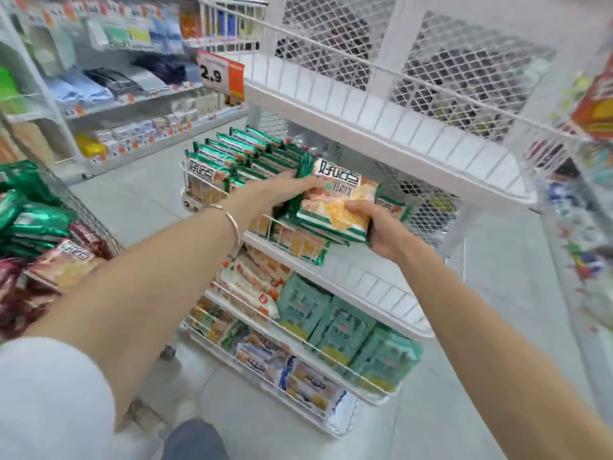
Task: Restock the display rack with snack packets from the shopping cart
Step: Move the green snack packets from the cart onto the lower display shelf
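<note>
Snack packets [335,207], a small stack of green-edged ones, are held over the second tier of the display rack [381,287], just at the 3 o'clock end of the row already filed upright there [238,154]. Right hand [381,230] cups the stack from below, grip pressed together on its lower edge; left hand [282,187] clamps the top edge, fingers partly hidden behind the packets. Top tier [398,134] at 12 o'clock is bare; lower tiers carry teal packets [335,323] and mixed stock. Shopping cart [86,210] at 9 o'clock holds more green and maroon packets. Risks, as I judge them: stack is loose, so the bottom packets could slide out as the grip releases; pushing in hard could topple the standing row; the front rail could snag the packets. Motion blur limits detail at the right edge.
</note>
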`<state>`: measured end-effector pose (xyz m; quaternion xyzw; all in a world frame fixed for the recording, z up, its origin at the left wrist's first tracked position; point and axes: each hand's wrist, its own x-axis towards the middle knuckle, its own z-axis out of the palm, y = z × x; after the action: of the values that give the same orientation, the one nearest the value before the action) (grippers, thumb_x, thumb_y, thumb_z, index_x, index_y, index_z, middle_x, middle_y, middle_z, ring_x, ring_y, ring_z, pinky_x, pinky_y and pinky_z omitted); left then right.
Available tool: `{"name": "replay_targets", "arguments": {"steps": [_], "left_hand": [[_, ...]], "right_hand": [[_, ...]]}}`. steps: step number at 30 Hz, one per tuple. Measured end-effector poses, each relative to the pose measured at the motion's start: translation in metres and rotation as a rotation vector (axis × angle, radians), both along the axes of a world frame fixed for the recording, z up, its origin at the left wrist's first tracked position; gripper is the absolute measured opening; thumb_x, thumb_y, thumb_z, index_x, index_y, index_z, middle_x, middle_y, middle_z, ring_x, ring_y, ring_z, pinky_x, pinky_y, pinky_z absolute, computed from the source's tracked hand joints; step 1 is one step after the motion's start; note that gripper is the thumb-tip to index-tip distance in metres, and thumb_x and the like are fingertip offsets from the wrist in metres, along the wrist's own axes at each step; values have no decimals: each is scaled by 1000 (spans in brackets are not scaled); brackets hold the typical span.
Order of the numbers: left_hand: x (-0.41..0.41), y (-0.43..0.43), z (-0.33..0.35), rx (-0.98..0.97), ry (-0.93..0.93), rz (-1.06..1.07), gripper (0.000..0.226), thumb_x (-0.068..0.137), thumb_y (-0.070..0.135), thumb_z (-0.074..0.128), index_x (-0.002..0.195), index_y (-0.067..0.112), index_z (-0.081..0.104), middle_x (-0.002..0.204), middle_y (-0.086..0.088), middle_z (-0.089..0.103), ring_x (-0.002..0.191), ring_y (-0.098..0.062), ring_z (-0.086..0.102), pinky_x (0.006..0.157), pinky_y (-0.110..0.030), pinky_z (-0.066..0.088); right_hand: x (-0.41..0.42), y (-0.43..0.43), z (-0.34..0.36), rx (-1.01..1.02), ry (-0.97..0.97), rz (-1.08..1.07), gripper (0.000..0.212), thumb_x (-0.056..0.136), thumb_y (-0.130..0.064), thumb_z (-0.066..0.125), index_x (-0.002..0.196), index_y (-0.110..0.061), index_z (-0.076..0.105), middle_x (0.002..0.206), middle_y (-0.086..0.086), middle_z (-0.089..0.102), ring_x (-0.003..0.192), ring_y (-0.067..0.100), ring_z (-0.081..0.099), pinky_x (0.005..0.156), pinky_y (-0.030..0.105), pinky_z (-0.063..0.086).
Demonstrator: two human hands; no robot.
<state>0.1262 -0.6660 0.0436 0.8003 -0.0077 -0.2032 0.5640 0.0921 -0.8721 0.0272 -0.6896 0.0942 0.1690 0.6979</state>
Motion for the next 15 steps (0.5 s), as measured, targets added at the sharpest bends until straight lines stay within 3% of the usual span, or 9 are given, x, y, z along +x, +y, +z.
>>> {"name": "replay_targets", "arguments": {"steps": [2,5,9,12,13,15], "left_hand": [[14,-36,-4,93,-121,-69,96,83,54,72,155,11,25,158,-4,33,139,-24,38,111,-35,31],[38,-78,-20,115,-143,-174,103,75,44,84,154,10,27,158,-7,34,140,-25,39,114,-35,30],[62,-120,-51,260,-401,-319,102,75,26,87,155,14,23,154,-8,40,141,-29,39,109,-31,33],[94,-136,-84,568,-507,-443,122,70,45,87,159,28,5,163,-5,27,145,-32,32,116,-45,30],[103,-139,-92,664,-532,-478,121,69,51,85,158,31,6,162,-6,28,144,-35,33,116,-49,28],[121,-144,-105,819,-596,-526,114,70,62,80,157,32,13,159,-9,33,144,-38,31,116,-55,24]], "right_hand": [[-1,-37,-8,-6,-32,-72,12,89,-14,66,100,-9,69,90,1,75,83,17,70,89,31,56],[2,-82,-33,-60,-84,-162,9,84,-6,71,92,-9,71,91,1,76,95,23,68,104,40,48],[18,-118,-83,-142,-168,-284,68,61,1,86,123,-7,58,114,13,73,103,32,70,90,48,56],[60,-150,-165,-142,-84,-338,119,35,-21,100,139,-11,43,127,13,65,107,32,68,94,55,53],[63,-147,-172,-157,-57,-336,116,36,-22,100,137,-10,45,130,14,64,108,31,67,94,54,53],[58,-124,-156,-256,-58,-318,74,55,-6,93,121,-8,59,125,14,66,107,30,66,94,50,54]]}}
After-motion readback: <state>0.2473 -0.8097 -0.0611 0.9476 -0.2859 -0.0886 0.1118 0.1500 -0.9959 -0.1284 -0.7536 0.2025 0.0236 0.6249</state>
